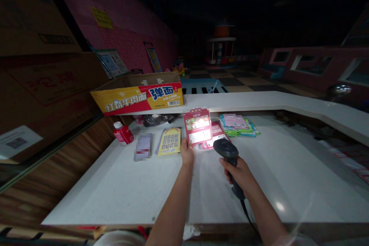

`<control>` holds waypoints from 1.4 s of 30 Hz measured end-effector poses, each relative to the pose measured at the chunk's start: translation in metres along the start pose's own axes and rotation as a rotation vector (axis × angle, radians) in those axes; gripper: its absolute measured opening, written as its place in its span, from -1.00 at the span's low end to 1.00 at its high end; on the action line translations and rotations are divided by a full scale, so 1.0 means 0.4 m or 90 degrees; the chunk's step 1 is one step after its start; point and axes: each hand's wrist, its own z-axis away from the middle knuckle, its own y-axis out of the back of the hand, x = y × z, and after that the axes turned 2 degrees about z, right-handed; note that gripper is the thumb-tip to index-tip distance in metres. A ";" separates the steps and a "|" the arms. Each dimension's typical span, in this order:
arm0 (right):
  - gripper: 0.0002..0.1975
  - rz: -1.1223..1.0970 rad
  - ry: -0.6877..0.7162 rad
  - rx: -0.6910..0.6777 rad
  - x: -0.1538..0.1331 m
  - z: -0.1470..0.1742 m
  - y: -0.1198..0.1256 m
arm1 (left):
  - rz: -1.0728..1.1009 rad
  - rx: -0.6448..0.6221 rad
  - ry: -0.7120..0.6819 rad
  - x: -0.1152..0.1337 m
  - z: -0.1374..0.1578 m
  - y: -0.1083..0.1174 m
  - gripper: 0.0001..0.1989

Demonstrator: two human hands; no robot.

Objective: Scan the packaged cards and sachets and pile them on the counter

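My right hand (240,175) is wrapped round the handle of a black barcode scanner (226,149), its head pointing at a red packet and a cable trailing down. In my left hand (186,150) is that red plastic packet (197,126), gripped by its lower left corner and tilted up. Light glares on its printed face. Behind it, partly covered, lie more red packets (217,134) on the white counter (161,188). To the left of my left hand rests a stack of yellow packets (170,141) with a printed grid. Pink, green and blue packets (238,125) are piled at the right.
A red bottle with a white cap (123,133) and a blurred grey stack (143,147) stand on the left. An open red-and-yellow carton (144,94) sits on the raised ledge (245,100). Large cardboard boxes (52,84) rise at far left. A black bag (160,119) lies under the ledge.
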 end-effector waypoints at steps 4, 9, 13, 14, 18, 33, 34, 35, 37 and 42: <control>-0.66 -0.004 -0.001 0.000 -0.001 0.007 0.003 | 0.007 0.001 0.021 0.029 0.007 -0.005 -0.85; -0.67 -0.001 0.001 0.009 0.001 0.008 0.006 | 0.081 -0.004 0.060 0.033 0.009 -0.011 -0.84; -0.67 -0.007 0.015 0.002 0.006 0.003 0.005 | 0.065 -0.001 0.043 0.020 0.006 -0.007 -0.86; -0.67 -0.005 0.018 0.002 0.007 0.001 0.004 | 0.057 -0.001 0.036 0.017 0.006 -0.006 -0.86; -0.68 0.012 0.029 -0.003 0.008 -0.009 -0.003 | 0.065 -0.008 0.038 0.011 0.005 -0.004 -0.85; -0.68 0.041 0.054 -0.021 0.017 -0.086 -0.035 | 0.089 -0.012 0.037 0.023 0.013 -0.005 -0.74; -0.68 0.044 0.053 -0.022 0.020 -0.092 -0.037 | 0.089 -0.017 0.036 0.023 0.013 -0.004 -0.72; -0.68 0.046 0.053 -0.022 0.024 -0.097 -0.038 | 0.090 -0.023 0.034 0.023 0.013 -0.003 -0.71; -0.68 0.047 0.057 -0.023 0.031 -0.107 -0.040 | 0.089 -0.034 0.021 0.022 0.014 0.000 -0.68; -0.68 0.044 0.060 -0.021 0.032 -0.109 -0.041 | 0.074 -0.041 0.000 0.019 0.013 0.007 -0.61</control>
